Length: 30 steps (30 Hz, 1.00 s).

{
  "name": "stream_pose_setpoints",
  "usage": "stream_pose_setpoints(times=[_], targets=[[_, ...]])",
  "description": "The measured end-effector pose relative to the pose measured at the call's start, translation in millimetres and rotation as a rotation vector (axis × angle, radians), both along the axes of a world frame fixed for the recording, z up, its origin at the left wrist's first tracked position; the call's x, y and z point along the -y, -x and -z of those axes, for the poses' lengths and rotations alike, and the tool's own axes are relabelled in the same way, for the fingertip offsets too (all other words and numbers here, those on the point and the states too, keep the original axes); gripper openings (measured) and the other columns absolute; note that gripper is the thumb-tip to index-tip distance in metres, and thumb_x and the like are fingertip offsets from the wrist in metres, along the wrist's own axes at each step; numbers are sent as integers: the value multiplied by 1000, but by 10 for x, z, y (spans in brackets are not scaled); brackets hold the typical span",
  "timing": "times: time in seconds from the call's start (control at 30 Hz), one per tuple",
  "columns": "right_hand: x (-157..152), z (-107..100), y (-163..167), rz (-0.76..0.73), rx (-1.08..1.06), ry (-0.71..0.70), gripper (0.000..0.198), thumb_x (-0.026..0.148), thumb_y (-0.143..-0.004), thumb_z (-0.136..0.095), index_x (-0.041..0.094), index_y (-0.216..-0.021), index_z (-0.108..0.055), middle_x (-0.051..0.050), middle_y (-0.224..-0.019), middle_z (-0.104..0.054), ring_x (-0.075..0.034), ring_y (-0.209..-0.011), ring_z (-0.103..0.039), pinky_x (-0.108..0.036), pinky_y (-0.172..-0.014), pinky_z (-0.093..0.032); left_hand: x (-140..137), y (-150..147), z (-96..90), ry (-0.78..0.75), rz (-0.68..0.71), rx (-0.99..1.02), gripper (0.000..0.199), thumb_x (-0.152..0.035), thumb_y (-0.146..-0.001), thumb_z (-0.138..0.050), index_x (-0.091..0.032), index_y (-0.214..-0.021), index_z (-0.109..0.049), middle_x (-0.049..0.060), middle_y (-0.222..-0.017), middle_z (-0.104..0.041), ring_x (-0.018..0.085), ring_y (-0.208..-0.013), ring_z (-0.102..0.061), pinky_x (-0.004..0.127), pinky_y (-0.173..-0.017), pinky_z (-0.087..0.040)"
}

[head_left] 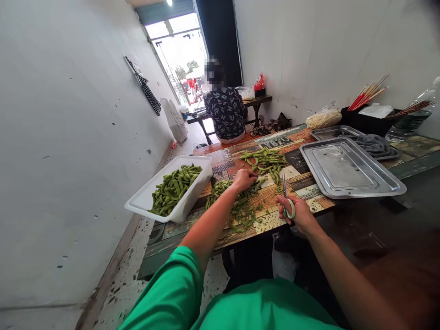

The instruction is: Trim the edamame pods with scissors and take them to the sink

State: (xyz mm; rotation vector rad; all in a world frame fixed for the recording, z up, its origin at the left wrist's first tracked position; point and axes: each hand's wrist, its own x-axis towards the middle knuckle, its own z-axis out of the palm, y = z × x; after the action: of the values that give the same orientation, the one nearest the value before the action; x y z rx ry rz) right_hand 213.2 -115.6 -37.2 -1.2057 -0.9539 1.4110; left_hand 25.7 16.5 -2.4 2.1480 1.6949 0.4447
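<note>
My right hand (298, 213) is closed round the pale green handles of a pair of scissors (284, 187). The blades point up and away from me, above the table's near side. My left hand (244, 179) is over the middle of the table, fingers drawn together among green soybean pods; whatever they pinch is hidden. Beyond that hand lies a loose pile of whole pods (266, 158). Trimmed bits and scraps (242, 211) are scattered below it. To the left, a white plastic tub (184, 213) holds many pods (175, 190).
A metal tray (347, 167) lies on the patterned wooden table (206, 229) at right, beside a grey cloth (373, 144). Behind stand a black box (364, 120) with skewers and a plastic bottle (409, 121). A person (225, 112) sits beyond the table, back turned.
</note>
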Motion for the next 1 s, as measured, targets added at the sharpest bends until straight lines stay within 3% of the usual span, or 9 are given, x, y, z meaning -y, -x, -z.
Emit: stream_pose_setpoints(times=[0.1,0.2,0.3,0.4,0.47,0.63,0.8,1.0], targets=[[-10,4,1,6,10,-7,60,67,-53,-83,16,-73,-60,0,-51,-56,-14,-42,-53,-17,-24,-30,15,126,-53,-55,-77,-13,24,-26,-85,-64,-18,-103,-77,6,-95,-75,18,-88,-66,26,-83,-47],[-21,31,-4,0,22,-14,58,66,-56,-82,15,-76,-62,0,-52,-56,-14,-43,-54,-17,-24,-31,89,122,-94,-150,-169,-166,25,-33,-84,-66,-23,-103,-77,9,-108,-72,25,-104,-63,35,-92,-45],[-30,62,-7,-8,28,-5,57,65,-58,-82,15,-78,-63,0,-52,-56,-14,-43,-55,-16,-24,-30,190,-62,-74,-231,-85,-261,31,-41,-84,-65,-24,-108,-76,13,-118,-68,30,-114,-57,43,-99,-41],[-40,75,-13,-10,41,-22,55,64,-60,-81,16,-77,-62,1,-52,-56,-14,-42,-55,-16,-24,-30,239,-297,-18,-103,22,-320,28,-37,-84,-64,-20,-103,-76,14,-107,-72,29,-106,-62,43,-99,-40],[-53,66,-26,-31,50,-24,53,63,-61,-82,16,-75,-60,1,-51,-56,-13,-41,-54,-16,-24,-30,231,-386,2,-33,18,-329,24,-28,-83,-62,-19,-100,-76,13,-105,-73,28,-104,-63,42,-99,-40],[-102,-4,-65,-194,44,70,51,61,-67,-81,15,-76,-61,0,-51,-56,-14,-43,-55,-17,-26,-32,203,-297,-43,8,-4,-51,28,-26,-87,-55,-17,-104,-76,9,-98,-74,21,-93,-64,32,-86,-45],[-124,-39,-61,-262,124,59,53,63,-69,-79,14,-74,-60,0,-51,-56,-12,-41,-53,-16,-25,-30,278,-129,-53,86,138,220,30,-35,-85,-59,-12,-87,-76,0,-64,-60,11,-63,-51,23,-63,-39],[-105,-58,-73,-314,214,10,58,70,-67,-75,18,-66,-52,0,-51,-56,-10,-39,-51,-15,-27,-30,324,-21,-76,216,302,309,38,-49,-78,-62,-12,-79,-73,-3,-60,-52,9,-58,-40,23,-58,-33]])
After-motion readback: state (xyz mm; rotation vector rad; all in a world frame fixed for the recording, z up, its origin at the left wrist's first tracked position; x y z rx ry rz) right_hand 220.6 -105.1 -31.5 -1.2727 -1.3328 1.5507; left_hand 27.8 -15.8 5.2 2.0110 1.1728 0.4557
